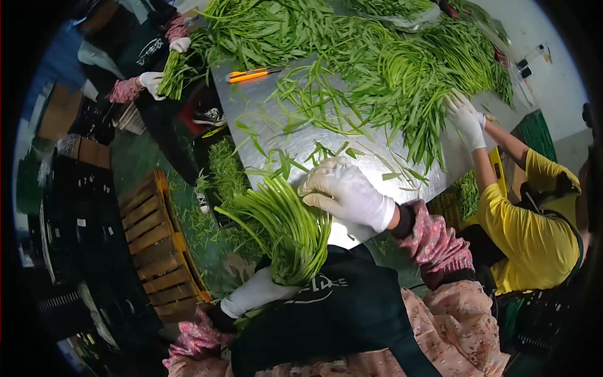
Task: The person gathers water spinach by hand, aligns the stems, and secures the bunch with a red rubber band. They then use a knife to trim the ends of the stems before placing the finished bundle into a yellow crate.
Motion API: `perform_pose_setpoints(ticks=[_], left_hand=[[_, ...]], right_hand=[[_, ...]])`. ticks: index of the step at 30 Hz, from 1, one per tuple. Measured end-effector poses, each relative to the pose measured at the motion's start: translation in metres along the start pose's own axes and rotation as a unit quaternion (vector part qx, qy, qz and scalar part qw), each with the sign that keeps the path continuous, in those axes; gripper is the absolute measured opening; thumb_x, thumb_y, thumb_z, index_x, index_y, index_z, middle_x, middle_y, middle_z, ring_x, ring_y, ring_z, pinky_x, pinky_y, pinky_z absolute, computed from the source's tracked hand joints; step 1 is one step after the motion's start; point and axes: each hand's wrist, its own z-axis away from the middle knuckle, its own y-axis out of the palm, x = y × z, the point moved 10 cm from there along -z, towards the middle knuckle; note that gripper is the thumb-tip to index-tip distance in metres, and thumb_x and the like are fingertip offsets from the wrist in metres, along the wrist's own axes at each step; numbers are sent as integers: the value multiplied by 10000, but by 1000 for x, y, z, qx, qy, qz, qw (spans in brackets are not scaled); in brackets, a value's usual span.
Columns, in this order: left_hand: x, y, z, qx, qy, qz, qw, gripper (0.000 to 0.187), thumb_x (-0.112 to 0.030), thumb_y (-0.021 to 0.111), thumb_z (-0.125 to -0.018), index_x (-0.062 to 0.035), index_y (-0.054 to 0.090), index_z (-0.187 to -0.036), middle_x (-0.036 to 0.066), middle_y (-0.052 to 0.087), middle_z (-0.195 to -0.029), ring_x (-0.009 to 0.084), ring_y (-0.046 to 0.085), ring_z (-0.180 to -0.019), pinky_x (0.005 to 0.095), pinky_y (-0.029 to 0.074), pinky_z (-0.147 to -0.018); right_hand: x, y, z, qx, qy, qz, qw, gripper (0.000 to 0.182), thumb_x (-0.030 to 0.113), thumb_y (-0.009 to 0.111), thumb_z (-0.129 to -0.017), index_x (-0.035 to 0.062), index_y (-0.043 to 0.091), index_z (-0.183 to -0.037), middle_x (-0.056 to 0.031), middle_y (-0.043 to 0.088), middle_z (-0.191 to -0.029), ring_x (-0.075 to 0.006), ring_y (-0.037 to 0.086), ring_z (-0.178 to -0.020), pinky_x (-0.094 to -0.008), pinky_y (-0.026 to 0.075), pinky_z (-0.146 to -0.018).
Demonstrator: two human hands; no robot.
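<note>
A thick bunch of water spinach (pixel 286 232), long green stems fanning out at the upper end, is held in front of my dark apron. My left hand (pixel 262 293), in a white glove, wraps round its lower end; most of those fingers are behind the greens. At the bunch's upper right is my right hand (pixel 348 193), also gloved, with fingers curled in against the stems. What lies between those fingers is hidden. Beyond it, loose stems and leaves (pixel 317 103) are scattered over the metal table (pixel 251 103).
Heaps of water spinach (pixel 402 69) cover the table's far side, near an orange cutter (pixel 251 75). A co-worker in yellow (pixel 531 232) touches the heap at right; another (pixel 147 56) holds a bunch at upper left. A wooden pallet (pixel 160 245) lies on the littered floor.
</note>
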Motion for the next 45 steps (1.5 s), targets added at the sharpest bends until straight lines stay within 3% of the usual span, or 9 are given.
perform_pose_setpoints(ticks=[7, 14, 23, 30, 35, 38, 41, 43, 45], left_hand=[[-9, 0, -1, 4, 26, -49, 998, 528, -250, 758, -832, -11, 582, -1268, 97, 666, -1135, 152, 606, -1022, 298, 485, -923], [10, 0, -14, 10, 50, -67, 996, 586, -375, 764, -794, -42, 588, -1243, 108, 690, -1096, 195, 648, -999, 318, 493, -909], [15, 8, -27, 27, 158, -21, 987, 454, -292, 705, -864, -46, 594, -1229, 73, 689, -1101, 128, 629, -985, 288, 492, -898], [1, 13, -19, 34, 287, -123, 949, 345, -228, 640, -909, -67, 606, -1212, 99, 684, -1099, 220, 653, -987, 308, 502, -896], [7, 11, -21, 61, 200, -99, 973, 376, -126, 653, -909, -34, 598, -1269, 71, 671, -1182, 135, 622, -1067, 278, 467, -972], [10, 10, -22, 72, 173, -43, 981, 376, -131, 658, -907, -37, 601, -1266, 77, 669, -1190, 139, 619, -1077, 279, 466, -972], [-13, 26, -4, -5, 442, -394, 806, 385, -147, 661, -913, -43, 598, -1277, 84, 664, -1208, 143, 615, -1096, 282, 462, -979], [-1, 16, -19, 58, 290, -182, 938, 394, -162, 656, -919, -44, 590, -1289, 92, 659, -1221, 154, 615, -1109, 288, 461, -985], [9, 16, -23, 85, 198, -82, 973, 398, -170, 652, -923, -44, 587, -1295, 95, 656, -1230, 161, 614, -1117, 292, 460, -990]], right_hand=[[65, 16, 7, 40, -136, 101, 985, 780, 648, 666, -759, 76, 565, -1279, -108, 532, -1306, -302, 436, -1269, -504, 323, -1058], [64, 34, 12, 78, -109, 48, 990, 781, 685, 700, -687, 50, 637, -1138, -90, 543, -1010, -304, 479, -1090, -506, 309, -1026], [37, 27, 10, -95, -18, -27, 995, 172, 166, 742, -770, 85, 677, -908, -99, 604, -1020, -307, 543, -1055, -433, 368, -925], [-52, -85, -33, -349, 129, -14, 928, 209, 121, 687, -831, 14, 634, -1003, -184, 622, -1003, -362, 584, -950, -434, 465, -839], [85, -56, -55, -142, -235, 142, 951, 372, 100, 705, -776, 90, 661, -1145, -199, 581, -1283, -376, 574, -1110, -471, 458, -931], [95, 31, -23, 217, -200, 26, 955, 460, 218, 769, -748, 174, 669, -1195, -60, 564, -1176, -275, 491, -1118, -403, 417, -928], [93, 46, -18, 169, -248, -44, 953, 381, 247, 769, -741, 179, 681, -1106, -43, 571, -1000, -272, 515, -958, -415, 407, -857], [86, 39, -20, 112, -279, -226, 927, 302, 230, 749, -743, 167, 680, -1030, -39, 561, -905, -279, 525, -898, -417, 404, -817], [75, 30, -27, 5, -256, -27, 966, 219, 209, 729, -740, 147, 661, -939, -45, 558, -861, -285, 532, -868, -412, 402, -793]])
